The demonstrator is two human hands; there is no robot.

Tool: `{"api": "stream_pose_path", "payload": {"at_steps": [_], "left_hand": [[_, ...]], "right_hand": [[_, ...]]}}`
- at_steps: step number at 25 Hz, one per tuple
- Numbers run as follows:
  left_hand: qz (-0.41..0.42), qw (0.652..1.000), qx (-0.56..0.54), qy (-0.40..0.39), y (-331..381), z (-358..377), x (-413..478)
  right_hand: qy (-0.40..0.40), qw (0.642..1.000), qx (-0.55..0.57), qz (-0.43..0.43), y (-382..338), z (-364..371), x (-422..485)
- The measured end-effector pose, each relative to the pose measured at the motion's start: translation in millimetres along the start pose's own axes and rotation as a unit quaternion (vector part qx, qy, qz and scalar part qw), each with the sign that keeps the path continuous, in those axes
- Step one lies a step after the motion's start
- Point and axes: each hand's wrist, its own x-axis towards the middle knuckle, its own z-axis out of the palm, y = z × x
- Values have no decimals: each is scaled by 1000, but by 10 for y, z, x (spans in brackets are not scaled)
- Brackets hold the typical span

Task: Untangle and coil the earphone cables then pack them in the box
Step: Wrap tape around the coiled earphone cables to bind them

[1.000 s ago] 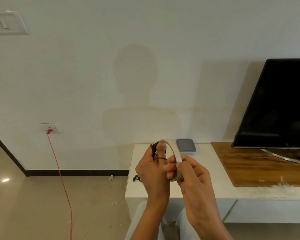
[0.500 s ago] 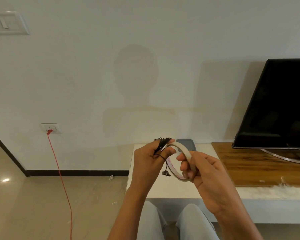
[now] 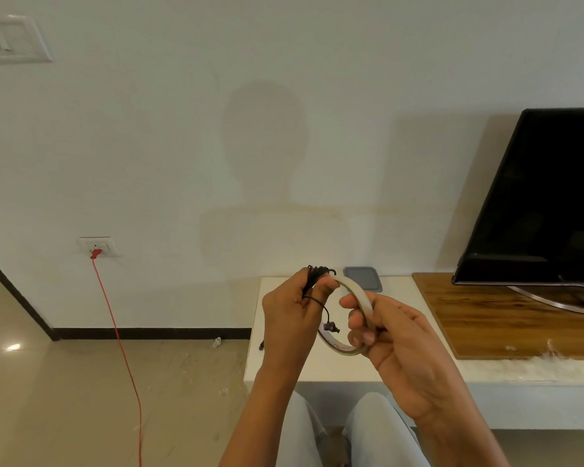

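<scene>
Surface (image 3: pixel 398 286) carries grey box (image 3: pixel 363 279) at its rear edge, while over it right hand (image 3: pixel 402 345) has its grip clamped on tape roll (image 3: pixel 359 294) and left hand (image 3: pixel 290 318) has its grip clamped on coiled black earphone cable (image 3: pixel 317 273), earbud (image 3: pixel 331 327) dangling

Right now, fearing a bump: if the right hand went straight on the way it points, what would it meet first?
Probably the left hand, gripping the coiled earphone cable: the right hand points up-left at it, and its tape roll seems to touch the left thumb, though depth is unclear.
</scene>
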Motion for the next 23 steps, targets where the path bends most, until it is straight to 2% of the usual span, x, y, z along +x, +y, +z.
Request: {"api": "stream_pose_path", "payload": {"at_steps": [13,18,23], "left_hand": [[-3,1000,11,7,-100,71,-63],[-14,1000,7,21,-128,68,-64],[-13,1000,7,22,-109,64,-62]], "right_hand": [[29,999,-14,16,94,-23,43],[1,1000,13,23,85,-8,40],[12,1000,7,25,81,9,40]]}}
